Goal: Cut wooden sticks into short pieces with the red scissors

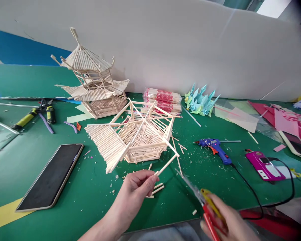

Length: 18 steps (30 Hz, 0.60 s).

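Note:
My left hand pinches a thin wooden stick between thumb and fingers, its far end pointing up to the right near a corner of the stick model. In my right hand is a pair of scissors with red and yellow handles; the blades are blurred by motion, and whether they are apart I cannot tell. Just beyond my left hand stands the unfinished hexagonal stick model, with one roof panel covered in sticks at its left. Short cut sticks lie beside my left fingers.
A taller stick pagoda stands behind, near packs of sticks and folded blue paper. To the right lie a blue glue gun with a cord and a magenta power strip. A phone and pliers lie left.

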Available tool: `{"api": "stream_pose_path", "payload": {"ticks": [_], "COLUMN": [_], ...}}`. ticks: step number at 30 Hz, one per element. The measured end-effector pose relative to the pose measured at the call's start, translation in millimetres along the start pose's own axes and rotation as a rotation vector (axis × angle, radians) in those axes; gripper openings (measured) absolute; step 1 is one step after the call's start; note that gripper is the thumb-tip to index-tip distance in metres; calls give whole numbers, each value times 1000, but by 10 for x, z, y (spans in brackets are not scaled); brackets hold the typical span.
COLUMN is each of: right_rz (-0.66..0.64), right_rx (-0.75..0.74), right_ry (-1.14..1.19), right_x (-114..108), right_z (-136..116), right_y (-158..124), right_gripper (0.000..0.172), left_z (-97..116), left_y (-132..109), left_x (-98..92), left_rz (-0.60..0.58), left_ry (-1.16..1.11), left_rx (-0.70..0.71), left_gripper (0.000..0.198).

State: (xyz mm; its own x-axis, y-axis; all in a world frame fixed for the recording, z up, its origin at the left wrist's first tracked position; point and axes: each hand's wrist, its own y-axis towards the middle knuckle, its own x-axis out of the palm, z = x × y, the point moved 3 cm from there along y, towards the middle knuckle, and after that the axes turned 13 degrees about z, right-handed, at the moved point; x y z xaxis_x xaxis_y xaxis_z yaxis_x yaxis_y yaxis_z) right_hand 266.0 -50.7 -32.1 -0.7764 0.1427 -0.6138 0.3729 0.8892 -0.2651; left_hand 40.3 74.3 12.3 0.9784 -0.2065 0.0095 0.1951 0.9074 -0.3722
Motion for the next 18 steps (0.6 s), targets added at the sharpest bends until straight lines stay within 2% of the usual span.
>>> {"api": "stream_pose_path", "payload": {"ticks": [1, 3, 6, 9, 11, 12, 14, 16, 18], "right_rz": [23, 148, 289, 410, 445, 427, 291, 131, 30], "right_rx": [-41, -255, -499, -604, -631, -639, -763, -869, -884], "right_ry": [-64, -403, -720, -732, -531, -415, -340, -321, -303], "right_x": [-87, -248, -384, -415, -364, -312, -148, 9, 104], "right_z": [0, -53, -200, -463, -686, -794, -990, -1101, -1117], "right_y": [106, 334, 563, 574, 514, 488, 455, 466, 520], "right_gripper": [44, 44, 50, 49, 42, 44, 46, 34, 18], "left_z": [-21, -73, -138, -174, -179, -174, -150, -119, -95], "left_y": [-1, -9, -20, -22, -21, -19, -12, 3, 35], "left_x": [-4, 13, 53, 84, 111, 128, 161, 178, 165], "left_rz": [-4, -29, -58, -72, -98, -115, -154, -177, -151], "left_ry": [-11, -38, -72, -47, 3, 38, 121, 227, 362], "left_rx": [-23, -76, -117, -115, -98, -79, -17, 73, 183], "left_gripper": [30, 29, 28, 28, 28, 28, 29, 29, 31]}}
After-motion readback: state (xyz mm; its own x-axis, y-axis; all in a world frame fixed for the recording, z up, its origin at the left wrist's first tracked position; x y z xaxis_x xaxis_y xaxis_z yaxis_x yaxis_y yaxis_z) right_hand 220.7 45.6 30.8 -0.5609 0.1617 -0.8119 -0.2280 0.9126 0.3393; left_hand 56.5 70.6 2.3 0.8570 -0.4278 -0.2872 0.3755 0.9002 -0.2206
